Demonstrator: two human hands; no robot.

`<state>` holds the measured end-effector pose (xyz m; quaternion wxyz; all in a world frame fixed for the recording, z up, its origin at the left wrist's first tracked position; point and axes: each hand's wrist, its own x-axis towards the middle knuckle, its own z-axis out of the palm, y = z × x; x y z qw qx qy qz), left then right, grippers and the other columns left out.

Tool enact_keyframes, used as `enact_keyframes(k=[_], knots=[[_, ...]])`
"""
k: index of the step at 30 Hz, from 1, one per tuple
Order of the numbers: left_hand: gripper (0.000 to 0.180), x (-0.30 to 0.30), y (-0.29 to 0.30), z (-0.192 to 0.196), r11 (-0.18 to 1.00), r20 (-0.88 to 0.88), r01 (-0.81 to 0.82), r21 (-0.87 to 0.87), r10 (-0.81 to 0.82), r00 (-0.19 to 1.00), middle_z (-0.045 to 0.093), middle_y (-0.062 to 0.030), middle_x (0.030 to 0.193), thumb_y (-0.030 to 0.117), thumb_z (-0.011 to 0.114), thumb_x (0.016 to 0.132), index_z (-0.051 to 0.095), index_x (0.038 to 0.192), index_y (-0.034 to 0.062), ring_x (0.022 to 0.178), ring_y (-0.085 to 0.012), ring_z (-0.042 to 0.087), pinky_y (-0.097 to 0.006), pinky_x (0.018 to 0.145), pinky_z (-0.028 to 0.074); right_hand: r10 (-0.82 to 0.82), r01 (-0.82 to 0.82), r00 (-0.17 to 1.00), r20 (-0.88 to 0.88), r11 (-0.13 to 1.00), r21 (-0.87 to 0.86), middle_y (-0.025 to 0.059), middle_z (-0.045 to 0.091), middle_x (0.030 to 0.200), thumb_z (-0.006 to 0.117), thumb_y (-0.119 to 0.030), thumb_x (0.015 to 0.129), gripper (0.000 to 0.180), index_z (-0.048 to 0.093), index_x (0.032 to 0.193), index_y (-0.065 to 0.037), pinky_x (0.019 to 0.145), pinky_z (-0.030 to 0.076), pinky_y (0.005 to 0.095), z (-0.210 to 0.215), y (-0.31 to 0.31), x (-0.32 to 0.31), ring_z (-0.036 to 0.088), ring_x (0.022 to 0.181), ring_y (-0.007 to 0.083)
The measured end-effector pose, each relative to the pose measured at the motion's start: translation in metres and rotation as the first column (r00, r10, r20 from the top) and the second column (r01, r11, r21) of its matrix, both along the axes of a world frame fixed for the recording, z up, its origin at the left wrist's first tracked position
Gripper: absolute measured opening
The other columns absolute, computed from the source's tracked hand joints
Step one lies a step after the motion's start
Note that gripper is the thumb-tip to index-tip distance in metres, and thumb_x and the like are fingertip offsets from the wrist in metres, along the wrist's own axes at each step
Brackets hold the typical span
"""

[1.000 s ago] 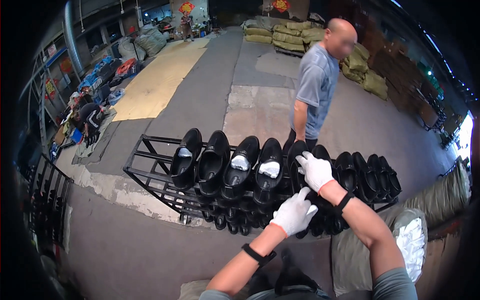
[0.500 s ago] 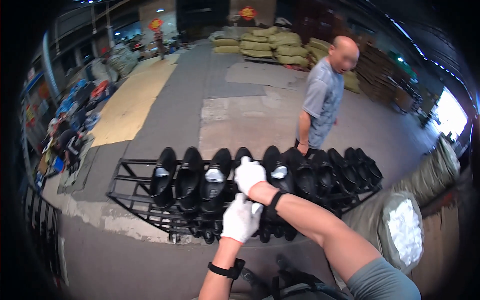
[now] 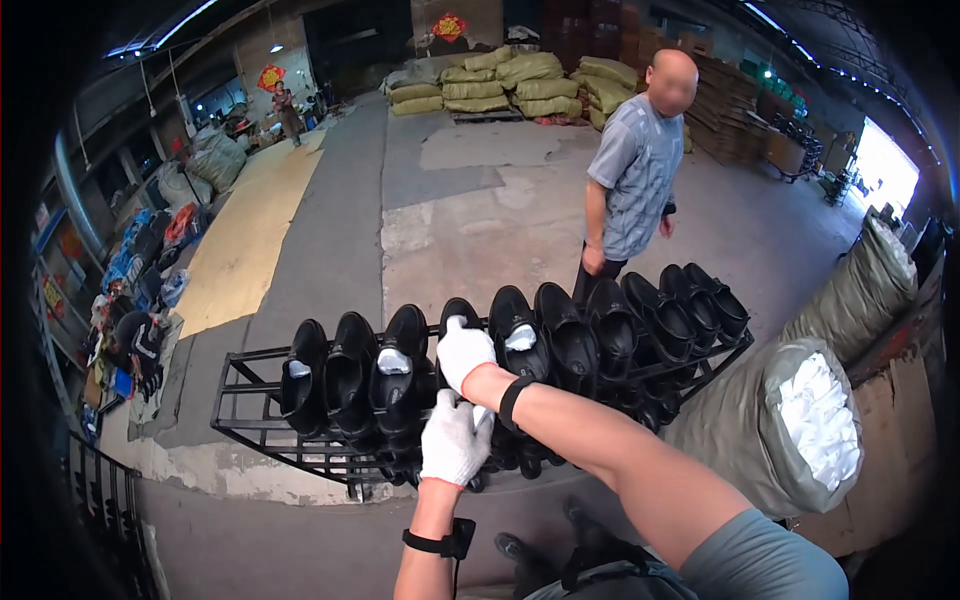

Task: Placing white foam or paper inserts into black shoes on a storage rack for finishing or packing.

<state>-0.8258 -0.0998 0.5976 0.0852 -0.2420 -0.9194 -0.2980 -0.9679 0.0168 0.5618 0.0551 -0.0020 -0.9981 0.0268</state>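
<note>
Smooth black round-toed shoe (image 3: pixel 457 308), toe faintly shiny in light here; fourth from left in row along top of black metal-bar rack (image 3: pixel 230 358); pointing across rack, toe toward far edge; middle and opening mostly hidden from view, inside can't be made out

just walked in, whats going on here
A person's white-gloved right hand is over the opening of the fourth black shoe from the left on a black rack, with the left hand by its near end. Some neighbouring shoes hold silvery-white wads. An open sack of white pieces stands at right; another person stands beyond the rack.
</note>
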Motion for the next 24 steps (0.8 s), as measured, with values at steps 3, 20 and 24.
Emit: enact_keyframes(k=[3,20,24], knots=[[0.031,0.000,-0.011,0.000,0.998,0.028,-0.054,0.011,0.054,0.998,0.063,-0.0290,0.120,0.025,0.077,0.094,0.074,0.105,-0.0036,0.101,-0.0483,0.072,-0.053,0.088,0.061,0.015,-0.004,0.996,0.085,0.992,-0.130,0.0317,0.075,0.129,0.064,-0.020,0.102,0.050,0.067,0.142,0.010,0.080,0.067,0.0493,0.049,-0.017,0.033,0.082,0.101,0.0387],[0.037,0.036,0.217,0.015,0.911,-0.008,0.393,0.120,-0.395,0.918,0.060,-0.0335,0.147,0.035,0.077,0.099,0.073,0.086,0.0002,0.094,-0.0433,0.076,-0.049,0.086,0.064,0.147,-0.152,0.984,0.097,0.987,0.045,0.0220,0.062,0.151,0.066,-0.022,0.096,0.044,0.075,0.139,-0.017,0.099,0.061,0.0484,0.118,0.284,0.148,0.076,0.117,0.0400],[0.038,0.022,0.259,-0.002,0.939,0.052,0.337,0.065,-0.340,0.939,0.063,-0.0275,0.124,0.033,0.074,0.102,0.073,0.087,-0.0017,0.091,-0.0437,0.075,-0.052,0.086,0.062,0.137,-0.142,0.977,0.164,0.990,0.021,0.0242,0.061,0.154,0.063,-0.028,0.102,0.043,0.069,0.142,-0.012,0.089,0.064,0.0521,0.072,0.317,0.108,0.079,0.108,0.0412]])
